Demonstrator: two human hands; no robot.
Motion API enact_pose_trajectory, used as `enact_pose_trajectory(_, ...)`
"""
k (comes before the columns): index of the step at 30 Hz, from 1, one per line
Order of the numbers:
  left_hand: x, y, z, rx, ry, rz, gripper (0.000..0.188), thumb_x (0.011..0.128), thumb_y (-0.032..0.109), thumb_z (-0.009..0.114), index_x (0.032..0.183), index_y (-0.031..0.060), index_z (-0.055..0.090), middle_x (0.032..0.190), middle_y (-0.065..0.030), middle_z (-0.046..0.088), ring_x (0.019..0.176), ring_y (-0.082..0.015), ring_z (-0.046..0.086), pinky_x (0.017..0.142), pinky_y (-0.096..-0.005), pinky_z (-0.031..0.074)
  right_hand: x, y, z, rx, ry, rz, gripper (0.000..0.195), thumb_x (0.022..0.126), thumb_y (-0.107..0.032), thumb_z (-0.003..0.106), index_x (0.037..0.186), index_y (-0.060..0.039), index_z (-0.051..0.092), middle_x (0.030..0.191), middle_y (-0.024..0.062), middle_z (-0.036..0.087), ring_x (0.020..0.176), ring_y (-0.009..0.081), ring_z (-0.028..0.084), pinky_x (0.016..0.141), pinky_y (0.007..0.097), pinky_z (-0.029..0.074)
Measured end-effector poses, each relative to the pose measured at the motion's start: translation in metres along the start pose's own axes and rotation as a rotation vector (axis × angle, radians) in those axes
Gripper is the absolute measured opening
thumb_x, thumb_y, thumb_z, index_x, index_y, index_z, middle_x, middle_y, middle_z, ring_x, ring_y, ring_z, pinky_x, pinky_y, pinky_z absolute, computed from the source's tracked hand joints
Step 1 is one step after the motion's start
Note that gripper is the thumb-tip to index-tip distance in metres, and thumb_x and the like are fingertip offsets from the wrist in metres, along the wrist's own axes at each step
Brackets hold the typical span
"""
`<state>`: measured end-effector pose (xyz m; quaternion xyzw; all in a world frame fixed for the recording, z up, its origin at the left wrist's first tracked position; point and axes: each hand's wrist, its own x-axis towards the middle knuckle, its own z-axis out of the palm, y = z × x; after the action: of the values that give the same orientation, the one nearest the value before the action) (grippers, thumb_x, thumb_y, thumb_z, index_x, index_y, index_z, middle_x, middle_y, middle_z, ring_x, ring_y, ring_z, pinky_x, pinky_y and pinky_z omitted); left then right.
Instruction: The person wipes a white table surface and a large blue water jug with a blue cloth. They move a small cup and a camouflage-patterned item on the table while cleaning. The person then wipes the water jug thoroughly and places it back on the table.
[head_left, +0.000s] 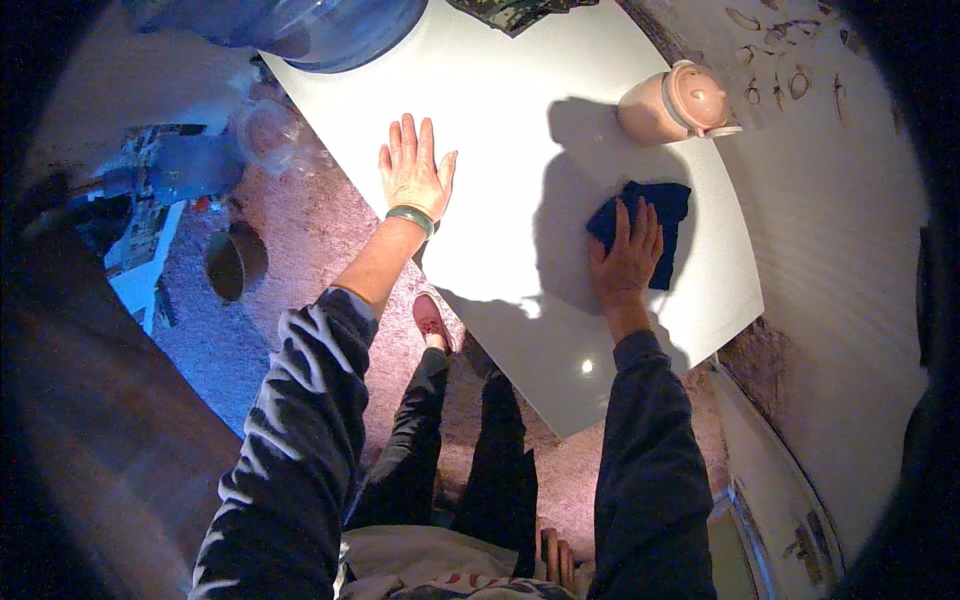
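Note:
My left hand, with a green bangle at the wrist, lies palm down on the white tabletop. Its fingers are apart and nothing is in it. Toward the table's right side, my right hand presses on a folded dark blue cloth. The fingertips rest over the cloth, and part of it is hidden beneath the palm. My shadow falls across the tabletop around the cloth. Beyond my right hand, a peach-coloured lidded container stands near the table's far right edge.
A large translucent blue vessel sits at the table's far left corner. Camouflage-patterned fabric lies at the far edge. On the left, a dark round container stands on the reddish floor. One table corner points toward my legs.

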<state>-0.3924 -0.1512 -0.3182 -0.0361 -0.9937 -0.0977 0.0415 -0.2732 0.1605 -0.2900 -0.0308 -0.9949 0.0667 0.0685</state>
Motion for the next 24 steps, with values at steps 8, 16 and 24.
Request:
enact_pose_trajectory(8, -0.023, 0.091, 0.01, -0.072, 0.076, -0.002, 0.063, 0.096, 0.037, 0.056, 0.15, 0.0096, 0.04, 0.16, -0.0184, 0.027, 0.149, -0.037, 0.023, 0.119, -0.0555, 0.02, 0.012, 0.029, 0.022, 0.035, 0.116, 0.001, 0.072, 0.087, -0.044, 0.064, 0.148, -0.0131, 0.042, 0.155, 0.0194, 0.037, 0.145, 0.0388, 0.032, 0.118, 0.0545, 0.021)
enact_pose_trajectory(16, -0.04, 0.166, 0.032, -0.151, -0.019, -0.018, 0.065, 0.093, 0.038, 0.057, 0.15, 0.0104, 0.041, 0.162, -0.0164, 0.024, 0.151, -0.0356, 0.018, 0.119, -0.0576, 0.017, 0.128, 0.015, 0.046, 0.092, 0.272, -0.25, 0.07, 0.085, -0.047, 0.068, 0.144, -0.0139, 0.049, 0.146, 0.0202, 0.046, 0.136, 0.0402, 0.041, 0.113, 0.0573, 0.028)
enact_pose_trajectory(24, -0.034, 0.176, 0.07, -0.283, 0.12, -0.079, 0.049, 0.094, 0.029, 0.057, 0.137, 0.0067, 0.051, 0.152, -0.0169, 0.042, 0.148, -0.0324, 0.029, 0.119, -0.0523, 0.021, 0.179, -0.048, 0.096, 0.16, 0.218, -0.352, 0.062, 0.084, -0.034, 0.072, 0.142, -0.0238, 0.051, 0.147, 0.0131, 0.047, 0.139, 0.0337, 0.04, 0.113, 0.0548, 0.03)
